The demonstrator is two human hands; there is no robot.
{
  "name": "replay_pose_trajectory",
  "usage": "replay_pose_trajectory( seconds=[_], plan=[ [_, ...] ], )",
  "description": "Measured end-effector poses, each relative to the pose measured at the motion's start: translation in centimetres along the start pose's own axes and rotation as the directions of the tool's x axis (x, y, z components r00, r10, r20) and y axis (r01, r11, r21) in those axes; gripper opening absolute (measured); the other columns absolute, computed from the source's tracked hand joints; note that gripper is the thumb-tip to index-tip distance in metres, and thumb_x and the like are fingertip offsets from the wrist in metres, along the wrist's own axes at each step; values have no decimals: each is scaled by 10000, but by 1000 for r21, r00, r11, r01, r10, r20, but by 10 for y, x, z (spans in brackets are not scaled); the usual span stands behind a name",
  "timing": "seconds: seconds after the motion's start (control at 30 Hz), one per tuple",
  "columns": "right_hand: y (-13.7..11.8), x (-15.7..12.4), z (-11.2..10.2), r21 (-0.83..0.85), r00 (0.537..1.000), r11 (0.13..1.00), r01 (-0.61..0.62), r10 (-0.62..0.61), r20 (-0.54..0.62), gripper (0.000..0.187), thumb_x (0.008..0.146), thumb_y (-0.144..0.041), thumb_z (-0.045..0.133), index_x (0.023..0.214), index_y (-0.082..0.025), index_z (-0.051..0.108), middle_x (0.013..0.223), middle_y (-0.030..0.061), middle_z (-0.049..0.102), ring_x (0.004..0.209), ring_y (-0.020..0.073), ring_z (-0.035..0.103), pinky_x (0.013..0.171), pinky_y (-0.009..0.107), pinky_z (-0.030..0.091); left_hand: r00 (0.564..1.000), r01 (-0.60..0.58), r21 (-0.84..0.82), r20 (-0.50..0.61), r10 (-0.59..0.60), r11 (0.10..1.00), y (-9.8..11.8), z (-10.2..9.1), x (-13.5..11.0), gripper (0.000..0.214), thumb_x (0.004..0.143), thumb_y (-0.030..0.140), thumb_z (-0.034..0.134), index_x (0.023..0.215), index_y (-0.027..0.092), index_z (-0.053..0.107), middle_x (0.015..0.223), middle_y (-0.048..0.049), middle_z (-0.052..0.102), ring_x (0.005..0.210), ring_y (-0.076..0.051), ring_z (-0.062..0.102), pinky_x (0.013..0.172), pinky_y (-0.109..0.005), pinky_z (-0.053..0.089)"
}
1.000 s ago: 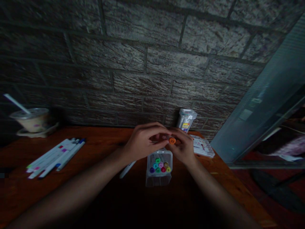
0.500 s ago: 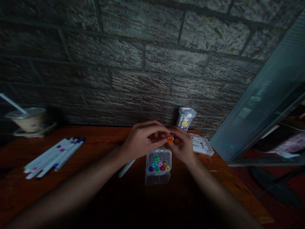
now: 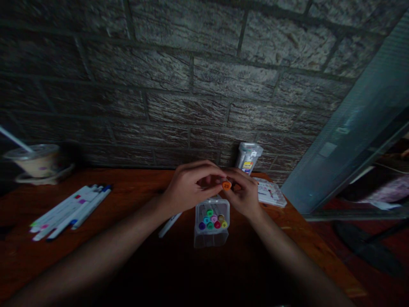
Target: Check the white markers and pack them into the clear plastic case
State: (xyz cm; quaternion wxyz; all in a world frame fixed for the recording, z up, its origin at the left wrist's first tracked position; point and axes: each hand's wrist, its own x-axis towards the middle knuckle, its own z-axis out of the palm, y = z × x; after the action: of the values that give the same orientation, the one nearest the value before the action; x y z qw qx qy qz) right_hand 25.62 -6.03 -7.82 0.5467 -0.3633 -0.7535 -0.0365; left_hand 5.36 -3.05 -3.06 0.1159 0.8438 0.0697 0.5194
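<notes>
Both my hands meet above a clear plastic box on the table. Between their fingertips is an orange-ended marker with the number 23 on its end, pointing toward me. My left hand is closed on it from the left, my right hand from the right. The rest of its barrel is hidden behind my fingers. Several markers lie in the box, showing green, blue, pink, red, yellow and purple ends. Left of the box a single white marker lies partly under my left hand.
Several white markers lie in a group on the wooden table at left. Behind them stands a lidded drink cup with a straw. At the back right are a clear marker case and a flat printed pack, before a brick wall.
My hands and the orange-ended marker stay almost where they were, above the box. The whole view has shifted very slightly.
</notes>
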Motion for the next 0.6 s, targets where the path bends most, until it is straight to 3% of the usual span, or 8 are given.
replay_pose_trajectory(
  seconds=[0.6],
  plan=[
    [4, -4, 1, -9, 1000, 1000, -11, 11, 10, 188, 961, -274, 681, 1140, -248, 733, 1033, 69, 763, 812, 195, 705, 663, 326, 568, 1000, -4, 3, -4, 4, 1000, 1, 0, 1, 192, 829, 66, 796, 1001, 142, 755, 928, -49, 769, 691, -98, 652, 584, -204, 500]
  ],
)
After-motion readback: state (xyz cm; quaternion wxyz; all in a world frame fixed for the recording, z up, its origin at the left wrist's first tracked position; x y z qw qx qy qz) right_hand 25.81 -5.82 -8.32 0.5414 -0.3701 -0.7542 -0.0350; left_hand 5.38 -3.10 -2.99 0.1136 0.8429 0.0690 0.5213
